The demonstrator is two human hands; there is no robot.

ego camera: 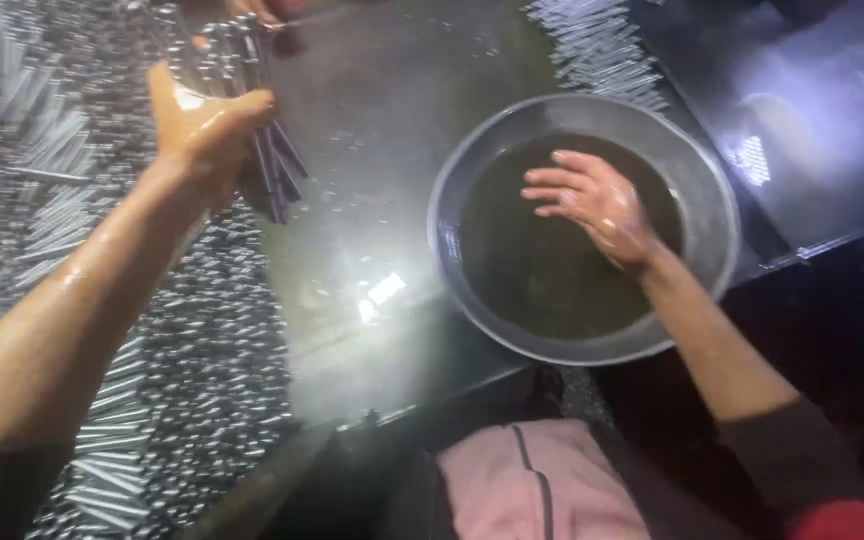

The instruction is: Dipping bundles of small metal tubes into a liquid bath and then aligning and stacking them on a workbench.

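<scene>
My left hand [202,130] is raised at the upper left, wet and shiny, shut on a bundle of thin dark metal rods [277,170] that hang down past its fingers. My right hand [597,205] hovers with fingers spread over a round grey metal basin [452,260] holding dark liquid [542,280]; I cannot tell whether the fingers touch the liquid. The basin sits on a wet, glossy dark tabletop [372,260].
Heaps of small shiny metal rods [182,370] cover the left side of the table. More rods [597,45] lie in a row at the top centre. Another person's fingers [257,10] show at the top edge. A pink cloth [522,480] lies on my lap.
</scene>
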